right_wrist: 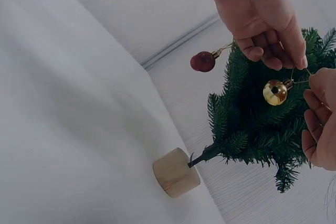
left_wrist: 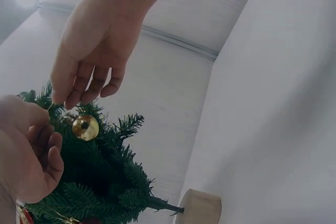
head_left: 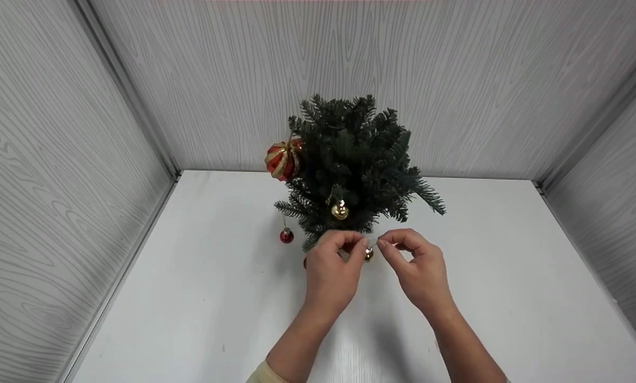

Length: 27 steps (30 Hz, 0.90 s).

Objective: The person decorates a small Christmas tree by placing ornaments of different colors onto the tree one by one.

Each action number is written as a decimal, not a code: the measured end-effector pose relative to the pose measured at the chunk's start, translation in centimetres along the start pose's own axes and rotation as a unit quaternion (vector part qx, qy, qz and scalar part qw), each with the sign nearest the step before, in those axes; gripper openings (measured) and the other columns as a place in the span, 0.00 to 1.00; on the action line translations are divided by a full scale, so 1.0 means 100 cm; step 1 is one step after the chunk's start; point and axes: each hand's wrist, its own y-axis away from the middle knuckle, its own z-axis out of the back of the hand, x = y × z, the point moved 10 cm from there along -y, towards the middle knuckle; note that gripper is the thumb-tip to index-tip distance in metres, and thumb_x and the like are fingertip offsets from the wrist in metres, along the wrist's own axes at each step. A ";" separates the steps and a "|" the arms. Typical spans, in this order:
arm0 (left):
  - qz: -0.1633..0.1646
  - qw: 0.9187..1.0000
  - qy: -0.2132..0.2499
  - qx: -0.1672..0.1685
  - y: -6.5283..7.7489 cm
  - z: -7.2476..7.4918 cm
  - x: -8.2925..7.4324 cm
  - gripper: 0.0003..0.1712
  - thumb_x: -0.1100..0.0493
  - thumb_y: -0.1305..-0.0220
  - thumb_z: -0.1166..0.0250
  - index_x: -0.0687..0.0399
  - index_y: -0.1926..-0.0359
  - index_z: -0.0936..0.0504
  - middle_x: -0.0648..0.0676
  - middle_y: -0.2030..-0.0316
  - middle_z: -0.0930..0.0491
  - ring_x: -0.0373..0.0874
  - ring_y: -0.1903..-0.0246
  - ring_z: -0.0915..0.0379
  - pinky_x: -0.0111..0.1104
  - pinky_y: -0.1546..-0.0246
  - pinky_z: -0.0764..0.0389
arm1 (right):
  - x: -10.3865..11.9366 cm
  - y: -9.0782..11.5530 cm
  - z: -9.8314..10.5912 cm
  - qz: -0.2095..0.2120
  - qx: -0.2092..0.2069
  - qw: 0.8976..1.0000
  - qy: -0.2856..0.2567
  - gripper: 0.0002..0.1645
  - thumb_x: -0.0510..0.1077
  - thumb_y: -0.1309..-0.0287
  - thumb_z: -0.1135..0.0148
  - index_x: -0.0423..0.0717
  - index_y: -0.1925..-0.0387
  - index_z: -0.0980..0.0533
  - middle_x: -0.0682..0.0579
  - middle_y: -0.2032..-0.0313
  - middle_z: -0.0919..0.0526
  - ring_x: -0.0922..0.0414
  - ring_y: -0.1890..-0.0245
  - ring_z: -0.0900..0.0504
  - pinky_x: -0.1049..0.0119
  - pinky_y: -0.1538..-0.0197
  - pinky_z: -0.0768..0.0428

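Note:
A small gold bauble (head_left: 369, 254) hangs between my two hands, in front of the lower branches of a small artificial Christmas tree (head_left: 349, 154). My left hand (head_left: 335, 268) pinches its thin string between thumb and forefinger. From the other side, my right hand (head_left: 421, 268) pinches the same string, which shows as a loop (right_wrist: 300, 81) in the right wrist view. The hands are a short gap apart, their other fingers loosely curled. In the head view the left fingers partly cover this bauble; the left wrist view shows the gold bauble (left_wrist: 85, 128) whole.
On the tree hang a red-and-gold striped ornament (head_left: 283, 160) at left, another gold bauble (head_left: 339, 210) in front and a small red bauble (head_left: 287, 235) low at left. A round wooden base (right_wrist: 177, 172) holds the trunk on the white table (head_left: 211, 255). Grey wood-grain panels (head_left: 232, 80) surround the table.

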 end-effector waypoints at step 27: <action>-0.073 0.966 -0.081 -0.234 -0.005 0.004 -0.025 0.07 0.57 0.31 0.25 0.54 0.66 0.09 0.48 0.73 0.18 0.37 0.76 0.21 0.31 0.77 0.21 | 0.020 -0.036 0.005 0.018 -0.060 0.997 0.033 0.03 0.37 0.33 0.28 0.44 0.64 0.11 0.53 0.63 0.11 0.59 0.58 0.16 0.59 0.48 0.20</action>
